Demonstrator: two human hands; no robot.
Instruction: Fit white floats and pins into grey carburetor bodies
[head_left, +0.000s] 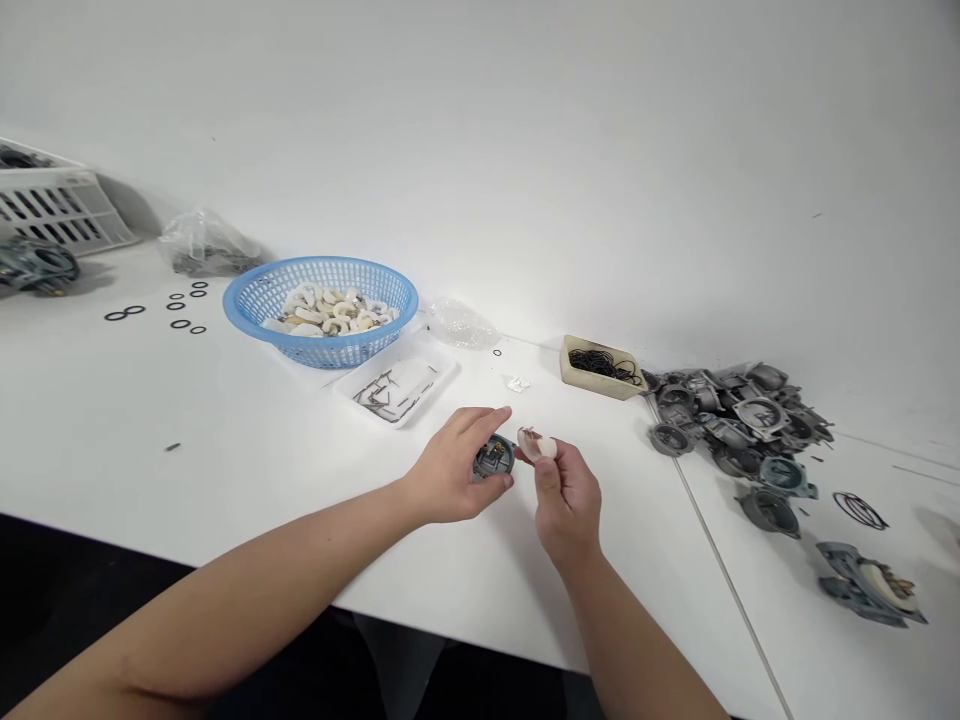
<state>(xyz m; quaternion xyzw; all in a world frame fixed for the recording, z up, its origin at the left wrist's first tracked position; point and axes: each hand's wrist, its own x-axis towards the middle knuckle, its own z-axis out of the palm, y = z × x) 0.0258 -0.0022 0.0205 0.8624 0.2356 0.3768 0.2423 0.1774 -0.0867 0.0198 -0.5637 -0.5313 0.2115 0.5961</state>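
"White and curved, that float (pixel 537 445): which hand has it?"

"The right hand (pixel 568 500). Thumb and fingers pinch it, over the middle of the tabletop (pixel 255 430)."

"And its long axis?"

"Roughly crosswise, tilted, from upper left down to lower right. The brownish end points left, toward the body (pixel 494 458); the plain white end sits against the fingers."

"So the body is in the left hand (pixel 454 465)?"

"Yes, grasped between thumb and fingers, which curl round its far and near sides. Its round open face points up and to the right, with brassy parts showing inside. I can't make out its long axis, since the hand covers much of it."

"Do float and body touch?"

"They're just beside each other; I can't tell whether they meet."

"What's around them?"

"Beyond the left hand, a tray (pixel 435 388) of thin pins (pixel 386 392), and behind that a blue basket (pixel 330 352) of more floats. On the right, a cream box (pixel 596 384) of black rings, with a heap of grey bowls (pixel 731 410) next to it."
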